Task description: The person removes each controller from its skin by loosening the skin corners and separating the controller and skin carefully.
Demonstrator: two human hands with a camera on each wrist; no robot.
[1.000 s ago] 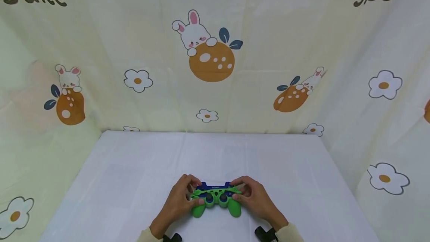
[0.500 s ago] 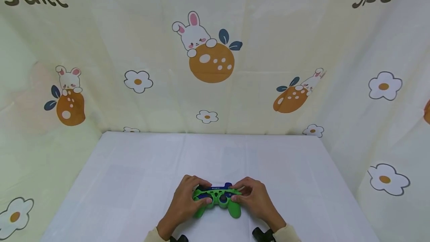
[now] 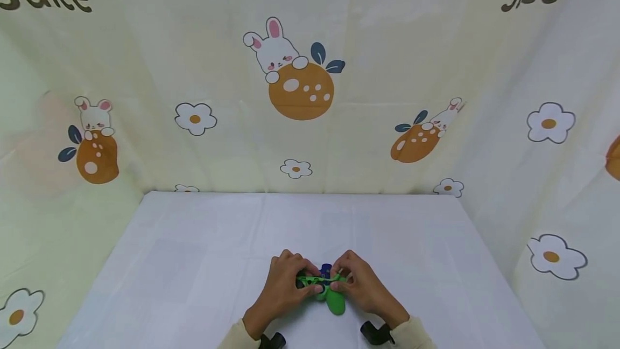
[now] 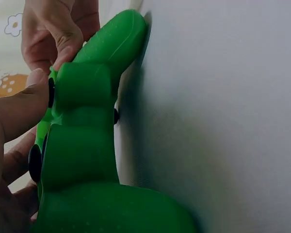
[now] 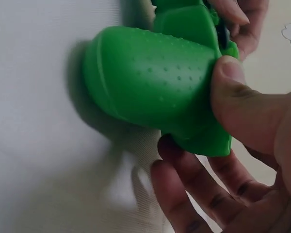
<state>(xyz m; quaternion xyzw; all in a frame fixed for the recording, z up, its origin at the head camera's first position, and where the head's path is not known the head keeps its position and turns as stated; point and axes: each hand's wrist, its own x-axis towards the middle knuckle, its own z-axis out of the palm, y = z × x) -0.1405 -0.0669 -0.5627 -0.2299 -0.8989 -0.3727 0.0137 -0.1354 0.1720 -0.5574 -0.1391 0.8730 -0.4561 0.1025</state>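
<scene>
A dark blue game controller (image 3: 326,269) in a green silicone cover (image 3: 336,301) is between both hands, low above or on the white table. The cover's upper edge is stretched in a thin strip across the controller's face, and some blue shows above it. My left hand (image 3: 284,286) lies over the left half and hides it. Its thumb (image 4: 26,104) is at a thumbstick, its fingers along the top edge. My right hand (image 3: 364,284) grips the right side. Its thumb (image 5: 237,92) presses the cover near the grip, with its fingers curled beneath.
The white-covered table (image 3: 203,241) reaches back to a cream curtain (image 3: 223,58) printed with rabbits, oranges and flowers. Curtains also stand at both sides. A black wrist camera (image 3: 375,333) sits by the right sleeve, another wrist camera (image 3: 276,340) by the left.
My left hand has slid right along the controller, covering its left half and coming closer to the right hand. The right hand has stayed at the right side, shifting only slightly.
</scene>
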